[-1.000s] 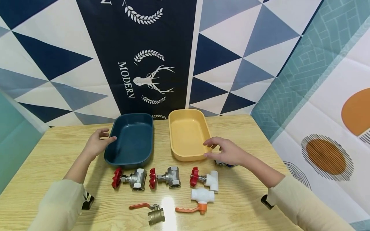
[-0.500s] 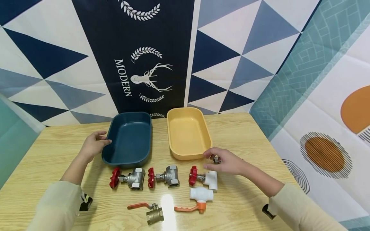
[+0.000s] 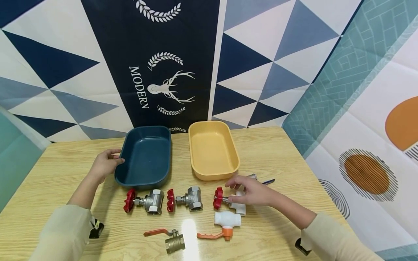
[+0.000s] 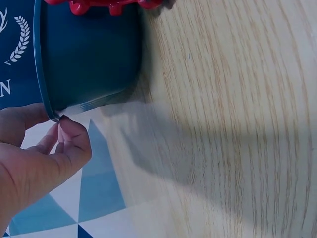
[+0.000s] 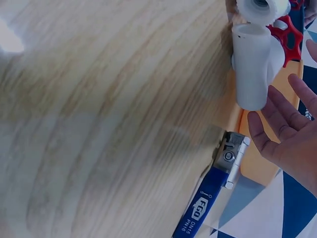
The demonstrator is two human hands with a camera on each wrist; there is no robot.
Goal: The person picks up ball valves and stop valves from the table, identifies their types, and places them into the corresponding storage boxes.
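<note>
My left hand (image 3: 106, 165) pinches the left rim of a dark blue bin (image 3: 121, 178) between thumb and fingers, as the left wrist view shows up close. My right hand (image 3: 256, 191) is over a white plastic stop valve (image 3: 241, 208) with a red handwheel (image 3: 218, 198), its fingers loosely spread and partly covering the valve. In the right wrist view the fingertips are right at the end of the white valve body (image 5: 251, 69). Just behind that hand lies a ball valve with a blue lever (image 5: 200, 201), partly hidden in the head view.
A yellow bin (image 3: 236, 159) stands right of the blue one. Two metal stop valves with red handwheels, a left one (image 3: 154, 201) and a right one (image 3: 194, 198), lie before the bins. Nearer are a brass ball valve (image 3: 175, 243) and a white ball valve (image 3: 227, 219) with orange lever.
My right hand has moved from beside the yellow bin down toward me, over the white stop valve, uncovering part of the blue-levered ball valve. The left hand stays at the blue bin's rim.
</note>
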